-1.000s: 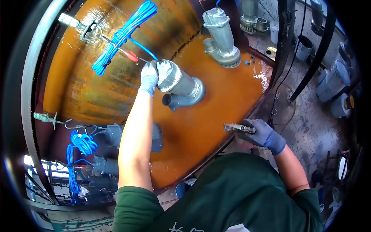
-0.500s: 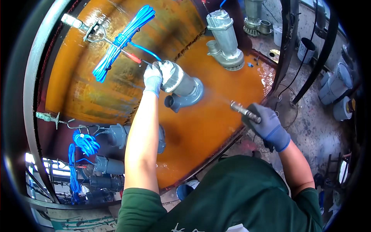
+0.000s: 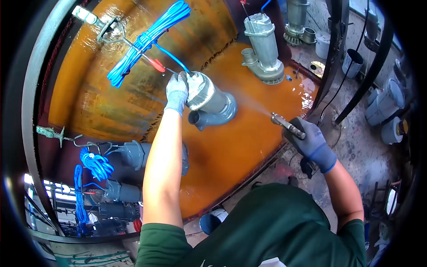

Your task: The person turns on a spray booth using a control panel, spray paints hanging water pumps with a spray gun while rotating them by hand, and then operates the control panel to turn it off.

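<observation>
My gloved left hand (image 3: pixel 177 92) is closed on the top end of a hanging submersible pump (image 3: pixel 214 101), whose wet grey coat covers the body and the round outlet. A coiled blue cable (image 3: pixel 149 42) hangs above it, beside a hook rod with a red sleeve (image 3: pixel 155 64). In my gloved right hand (image 3: pixel 312 141) is a metal spray gun (image 3: pixel 288 126), its nozzle facing the pump from the right. Pale mist spreads from the nozzle to the pump's lower end. My fingers wrap the gun's handle; the trigger is hard to make out.
An orange-stained booth (image 3: pixel 249 147) lies behind and below the pump. A second pump (image 3: pixel 265 49) hangs at the far right. More grey pumps (image 3: pixel 133 155) with blue cables hang at left. Dark frame posts (image 3: pixel 362 75) and several buckets (image 3: pixel 386 102) stand at right.
The spray gun and my right hand have shifted slightly right, and the mist shows more strongly. My left hand stays on the pump, which has barely moved.
</observation>
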Action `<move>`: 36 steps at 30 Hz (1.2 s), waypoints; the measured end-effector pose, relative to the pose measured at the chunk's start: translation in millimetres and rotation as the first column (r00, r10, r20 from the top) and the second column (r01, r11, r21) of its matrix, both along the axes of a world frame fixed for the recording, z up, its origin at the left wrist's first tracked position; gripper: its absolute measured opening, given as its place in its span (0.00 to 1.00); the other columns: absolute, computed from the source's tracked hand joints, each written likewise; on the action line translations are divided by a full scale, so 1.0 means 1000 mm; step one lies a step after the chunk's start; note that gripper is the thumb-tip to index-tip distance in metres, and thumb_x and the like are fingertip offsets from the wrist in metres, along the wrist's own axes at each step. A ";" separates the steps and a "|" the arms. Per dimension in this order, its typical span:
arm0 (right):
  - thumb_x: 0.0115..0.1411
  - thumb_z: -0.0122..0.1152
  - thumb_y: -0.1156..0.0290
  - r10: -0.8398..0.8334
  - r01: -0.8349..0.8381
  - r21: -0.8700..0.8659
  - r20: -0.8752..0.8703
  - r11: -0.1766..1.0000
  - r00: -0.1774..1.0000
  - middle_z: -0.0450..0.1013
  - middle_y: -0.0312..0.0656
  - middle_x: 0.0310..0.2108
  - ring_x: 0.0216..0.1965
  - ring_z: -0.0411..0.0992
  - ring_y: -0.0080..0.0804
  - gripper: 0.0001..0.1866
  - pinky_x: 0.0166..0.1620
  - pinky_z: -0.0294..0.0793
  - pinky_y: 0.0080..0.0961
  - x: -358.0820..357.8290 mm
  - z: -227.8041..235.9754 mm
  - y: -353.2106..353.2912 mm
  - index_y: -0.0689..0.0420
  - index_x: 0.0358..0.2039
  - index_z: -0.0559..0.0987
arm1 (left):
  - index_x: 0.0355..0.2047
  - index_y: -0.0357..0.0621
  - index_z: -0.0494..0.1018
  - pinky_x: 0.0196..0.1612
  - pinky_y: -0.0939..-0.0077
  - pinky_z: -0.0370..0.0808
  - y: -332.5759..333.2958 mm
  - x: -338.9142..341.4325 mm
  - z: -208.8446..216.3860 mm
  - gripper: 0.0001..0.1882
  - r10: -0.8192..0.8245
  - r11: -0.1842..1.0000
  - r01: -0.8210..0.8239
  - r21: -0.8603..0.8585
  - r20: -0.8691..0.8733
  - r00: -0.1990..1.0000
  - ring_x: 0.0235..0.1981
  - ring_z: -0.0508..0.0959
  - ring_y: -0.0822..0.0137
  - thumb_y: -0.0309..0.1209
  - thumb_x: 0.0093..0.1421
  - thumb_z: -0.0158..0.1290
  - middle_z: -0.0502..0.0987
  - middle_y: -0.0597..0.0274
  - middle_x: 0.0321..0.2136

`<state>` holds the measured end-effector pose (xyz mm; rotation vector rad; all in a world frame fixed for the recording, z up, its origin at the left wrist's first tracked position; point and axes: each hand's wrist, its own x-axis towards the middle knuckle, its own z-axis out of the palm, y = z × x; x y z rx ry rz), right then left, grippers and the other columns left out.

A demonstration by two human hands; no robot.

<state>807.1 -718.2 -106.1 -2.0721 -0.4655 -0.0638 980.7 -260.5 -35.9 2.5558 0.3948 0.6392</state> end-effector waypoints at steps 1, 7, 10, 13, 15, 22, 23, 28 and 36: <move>0.64 0.71 0.63 0.066 -0.067 -0.018 -0.058 0.998 0.996 0.77 0.54 0.30 0.35 0.78 0.58 0.13 0.39 0.75 0.47 0.000 0.008 -0.007 0.58 0.39 0.77 | 0.45 0.41 0.79 0.53 0.50 0.76 0.003 -0.002 0.001 0.22 -0.060 0.998 0.060 -0.004 -0.011 0.998 0.49 0.81 0.37 0.49 0.73 0.50 0.83 0.38 0.45; 0.64 0.71 0.63 0.229 -0.278 -0.204 -0.233 0.939 0.945 0.80 0.52 0.32 0.36 0.82 0.49 0.14 0.41 0.77 0.41 0.020 0.074 -0.056 0.59 0.42 0.80 | 0.45 0.42 0.80 0.54 0.50 0.76 -0.007 -0.011 0.005 0.22 -0.113 0.984 0.116 -0.139 0.027 0.993 0.48 0.81 0.38 0.49 0.73 0.50 0.83 0.38 0.44; 0.65 0.69 0.66 0.151 -0.200 -0.134 -0.309 0.971 0.939 0.82 0.46 0.31 0.34 0.83 0.40 0.11 0.40 0.78 0.36 0.028 0.101 -0.051 0.59 0.42 0.80 | 0.47 0.42 0.80 0.54 0.50 0.76 0.004 -0.004 -0.001 0.23 -0.121 0.993 0.121 -0.014 0.038 0.992 0.49 0.81 0.38 0.50 0.73 0.49 0.83 0.39 0.45; 0.67 0.67 0.68 0.179 -0.194 -0.122 -0.123 0.973 0.976 0.83 0.44 0.32 0.35 0.83 0.35 0.08 0.40 0.79 0.34 0.029 0.102 -0.033 0.57 0.42 0.80 | 0.47 0.43 0.80 0.54 0.50 0.76 0.005 -0.004 -0.004 0.22 -0.137 0.988 0.140 -0.067 0.039 0.990 0.49 0.81 0.38 0.49 0.74 0.49 0.84 0.39 0.45; 0.67 0.67 0.67 0.294 -0.310 -0.149 -0.115 0.939 0.949 0.82 0.45 0.32 0.35 0.83 0.40 0.09 0.41 0.79 0.35 0.024 0.087 -0.021 0.57 0.42 0.80 | 0.47 0.44 0.80 0.53 0.50 0.76 0.009 0.003 -0.005 0.21 -0.127 0.991 0.126 0.039 0.015 0.992 0.49 0.82 0.39 0.48 0.74 0.50 0.84 0.41 0.44; 0.64 0.71 0.62 0.244 -0.263 -0.251 -0.102 0.932 0.964 0.80 0.51 0.33 0.36 0.81 0.53 0.14 0.41 0.78 0.44 0.018 0.061 -0.002 0.57 0.42 0.79 | 0.43 0.42 0.81 0.45 0.53 0.77 0.020 0.001 0.008 0.17 -0.276 0.961 0.278 -0.005 0.088 0.957 0.41 0.83 0.43 0.43 0.73 0.53 0.83 0.42 0.38; 0.64 0.71 0.62 0.158 -0.160 -0.214 -0.026 0.964 0.987 0.79 0.52 0.32 0.37 0.81 0.54 0.14 0.41 0.78 0.46 0.019 0.057 -0.002 0.57 0.41 0.78 | 0.41 0.40 0.80 0.44 0.52 0.77 0.024 -0.003 0.007 0.17 -0.308 0.947 0.318 -0.036 0.170 0.936 0.39 0.82 0.42 0.42 0.72 0.53 0.82 0.41 0.36; 0.63 0.73 0.59 0.315 -0.321 -0.153 -0.063 0.935 0.947 0.78 0.52 0.30 0.36 0.80 0.56 0.16 0.40 0.78 0.48 0.005 0.050 0.001 0.56 0.39 0.76 | 0.42 0.41 0.82 0.49 0.56 0.78 0.016 -0.012 0.015 0.12 -0.301 0.945 0.234 0.228 0.330 0.895 0.42 0.82 0.46 0.36 0.71 0.54 0.83 0.48 0.40; 0.63 0.72 0.61 0.235 -0.240 -0.079 -0.071 0.968 0.969 0.78 0.53 0.30 0.36 0.80 0.57 0.15 0.39 0.78 0.48 0.006 0.053 -0.002 0.56 0.40 0.78 | 0.51 0.36 0.79 0.48 0.59 0.76 -0.003 -0.052 -0.021 0.20 -0.194 0.931 0.330 -0.159 0.550 0.812 0.43 0.81 0.53 0.42 0.77 0.49 0.82 0.48 0.42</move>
